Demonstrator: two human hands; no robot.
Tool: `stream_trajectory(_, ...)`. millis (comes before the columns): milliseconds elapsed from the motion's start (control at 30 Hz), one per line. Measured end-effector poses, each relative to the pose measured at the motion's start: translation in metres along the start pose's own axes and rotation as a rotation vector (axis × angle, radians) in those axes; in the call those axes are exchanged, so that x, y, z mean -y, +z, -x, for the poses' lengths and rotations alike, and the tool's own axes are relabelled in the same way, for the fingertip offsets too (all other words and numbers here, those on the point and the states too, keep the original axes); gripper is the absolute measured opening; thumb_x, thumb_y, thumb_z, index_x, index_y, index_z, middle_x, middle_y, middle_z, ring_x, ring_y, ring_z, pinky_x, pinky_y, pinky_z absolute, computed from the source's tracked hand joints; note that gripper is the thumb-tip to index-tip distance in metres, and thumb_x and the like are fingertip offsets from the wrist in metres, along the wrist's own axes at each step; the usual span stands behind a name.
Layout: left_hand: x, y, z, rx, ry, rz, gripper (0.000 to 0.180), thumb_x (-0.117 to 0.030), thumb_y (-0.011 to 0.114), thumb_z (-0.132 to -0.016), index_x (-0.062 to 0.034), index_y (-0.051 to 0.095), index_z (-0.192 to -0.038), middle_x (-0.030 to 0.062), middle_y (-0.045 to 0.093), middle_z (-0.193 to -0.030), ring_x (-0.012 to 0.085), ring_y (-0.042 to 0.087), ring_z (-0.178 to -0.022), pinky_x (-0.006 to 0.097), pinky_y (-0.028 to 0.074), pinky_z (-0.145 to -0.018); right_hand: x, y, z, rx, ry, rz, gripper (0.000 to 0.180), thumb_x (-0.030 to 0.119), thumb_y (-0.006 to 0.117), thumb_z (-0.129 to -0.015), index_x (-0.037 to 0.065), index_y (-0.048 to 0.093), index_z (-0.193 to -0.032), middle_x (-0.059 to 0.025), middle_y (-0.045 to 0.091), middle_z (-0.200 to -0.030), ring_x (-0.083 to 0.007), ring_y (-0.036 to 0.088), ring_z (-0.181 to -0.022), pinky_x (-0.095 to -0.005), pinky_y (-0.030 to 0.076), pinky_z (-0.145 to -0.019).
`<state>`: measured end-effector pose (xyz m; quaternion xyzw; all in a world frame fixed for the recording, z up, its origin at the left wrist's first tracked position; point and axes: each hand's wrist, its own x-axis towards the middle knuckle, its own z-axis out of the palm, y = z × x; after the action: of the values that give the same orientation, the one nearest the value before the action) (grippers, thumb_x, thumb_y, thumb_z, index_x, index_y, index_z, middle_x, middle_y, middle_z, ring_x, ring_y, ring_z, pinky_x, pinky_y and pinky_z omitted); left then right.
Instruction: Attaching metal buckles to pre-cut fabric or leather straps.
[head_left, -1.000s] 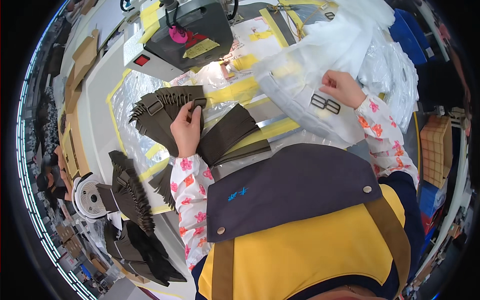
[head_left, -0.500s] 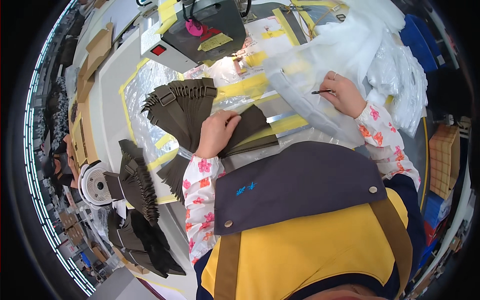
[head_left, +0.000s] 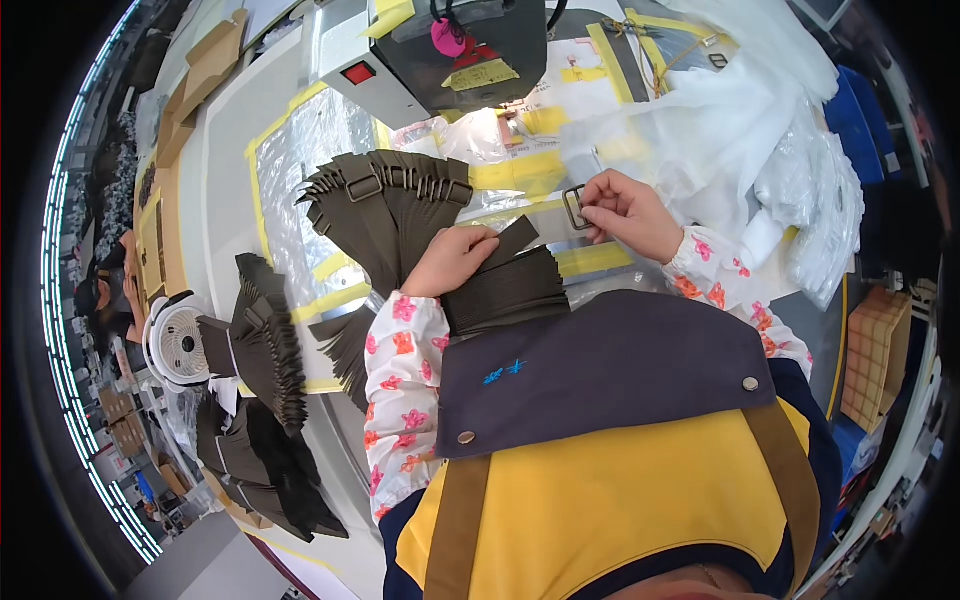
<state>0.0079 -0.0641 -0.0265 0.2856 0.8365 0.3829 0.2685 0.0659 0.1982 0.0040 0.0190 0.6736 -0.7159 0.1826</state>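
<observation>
My right hand (head_left: 632, 215) pinches a dark metal rectangular buckle (head_left: 569, 208) between thumb and fingers, holding it a little above the taped worktop. Left of it, my left hand (head_left: 448, 262) grips an olive-brown webbing strap (head_left: 516, 241), whose free end sticks out to the right, pointing at the buckle but apart from it. Beneath that hand lies a stack of like straps (head_left: 520, 288). Just beyond and to the left, a fanned bundle of straps (head_left: 385, 215) shows several buckles fitted along its far edge.
A machine housing (head_left: 450, 60) with a red switch stands at the far side. White foam and plastic sheeting (head_left: 700, 140) covers the right. More strap bundles (head_left: 265, 340) and a white fan (head_left: 182, 342) are at left. A blue bin (head_left: 860, 120) stands far right.
My right hand has come left from the plastic sheeting, bringing the buckle close to the strap end. The buckle now shows its open frame instead of its edge. My left hand still grips a strap.
</observation>
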Motion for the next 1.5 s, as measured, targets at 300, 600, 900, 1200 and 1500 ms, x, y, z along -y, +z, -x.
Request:
stream_trajectory(300, -0.017, -0.009, 0.014, -0.408, 0.023, 0.188, 0.01, -0.003, 0.049, -0.082, 0.0003, 0.053, -0.091, 0.0123, 0.054, -0.068, 0.0171, 0.051, -0.058, 0.026, 0.041, -0.058, -0.001, 0.032, -0.043, 0.059, 0.08, -0.168, 0.023, 0.003, 0.052, -0.083, -0.002, 0.047, -0.104, -0.006, 0.056, -0.081, -0.0102, 0.056, -0.062, -0.0209, 0.048, -0.056)
stream_trajectory(600, -0.017, -0.004, 0.015, -0.521, -0.007, 0.391, 0.01, -0.005, 0.05, -0.083, -0.0003, 0.054, -0.092, 0.0092, 0.056, -0.075, 0.0145, 0.053, -0.066, 0.025, 0.042, -0.062, -0.014, 0.068, -0.073, 0.181, 0.132, -0.04, 0.013, -0.001, 0.046, -0.08, -0.003, 0.052, -0.092, -0.0041, 0.055, -0.067, -0.009, 0.055, -0.05, -0.0196, 0.045, -0.043)
stream_trajectory(900, -0.028, -0.015, 0.026, -0.684, 0.229, -0.067, 0.014, -0.002, 0.064, -0.069, -0.0031, 0.058, -0.082, 0.0073, 0.058, -0.078, 0.0218, 0.051, -0.072, 0.03, 0.042, -0.067, -0.005, 0.086, -0.095, 0.2, -0.083, 0.252, 0.009, 0.006, 0.056, -0.077, -0.002, 0.055, -0.081, -0.0051, 0.057, -0.065, -0.01, 0.056, -0.049, -0.0211, 0.044, -0.042)
stream_trajectory(1200, -0.004, -0.016, 0.049, -0.581, -0.175, 0.125, 0.011, -0.007, 0.06, -0.075, 0.0009, 0.053, -0.074, 0.007, 0.052, -0.055, 0.0111, 0.047, -0.047, 0.025, 0.038, -0.047, -0.04, 0.101, -0.114, 0.361, 0.244, -0.06, 0.014, 0.009, 0.059, -0.073, -0.001, 0.051, -0.079, -0.0066, 0.054, -0.061, -0.0128, 0.059, -0.053, -0.0248, 0.047, -0.046)
stream_trajectory(1500, -0.011, -0.006, 0.041, -0.678, -0.129, 0.608, 0.025, -0.002, 0.063, -0.073, 0.0019, 0.051, -0.095, 0.0053, 0.052, -0.085, 0.0071, 0.048, -0.055, 0.021, 0.04, -0.05, -0.02, 0.096, -0.096, 0.302, -0.03, 0.056, 0.013, 0.009, 0.06, -0.076, 0.0, 0.052, -0.078, -0.0043, 0.054, -0.061, -0.0096, 0.054, -0.049, -0.0223, 0.044, -0.045)
